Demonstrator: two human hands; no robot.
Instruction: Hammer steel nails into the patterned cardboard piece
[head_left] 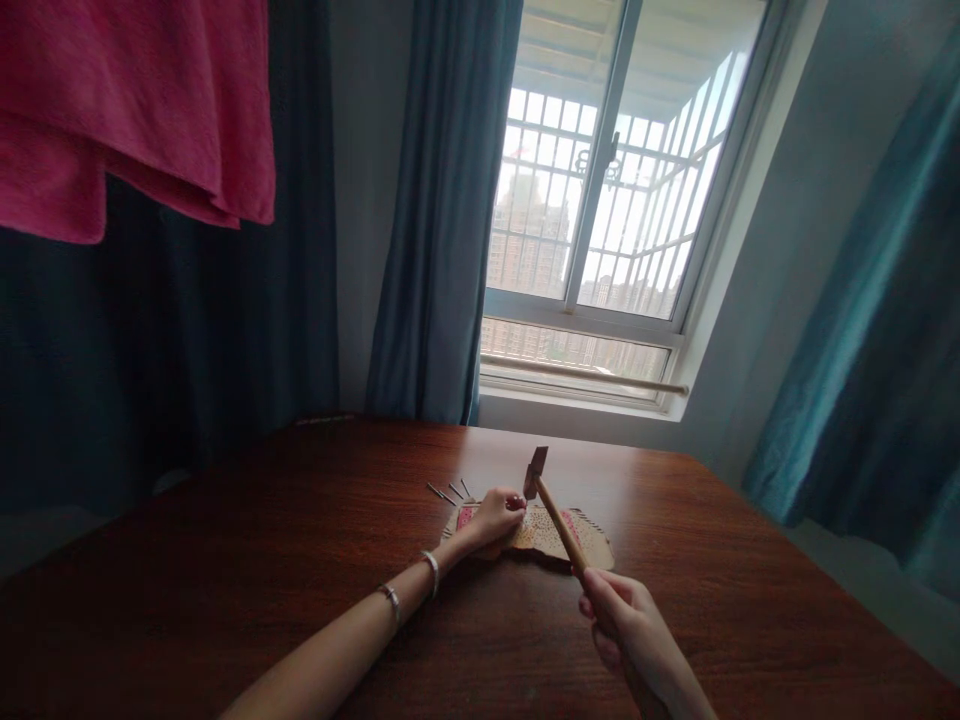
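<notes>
My right hand grips a hammer by its wooden handle, with the metal head raised just above my left fingers. On the table lies a tan, flat piece, perhaps leather or board, covered with small dark holes or dots and showing pink patches near both ends. Over its left half rests my left hand, thumb and fingers pinched together close under the hammer head. Whatever is in that pinch is too small to make out. Thin dark metal rods lie beyond the piece's left end.
The dark wooden table reaches back to a barred window and a blue curtain. A pink cloth hangs at the upper left. Another blue curtain hangs on the right.
</notes>
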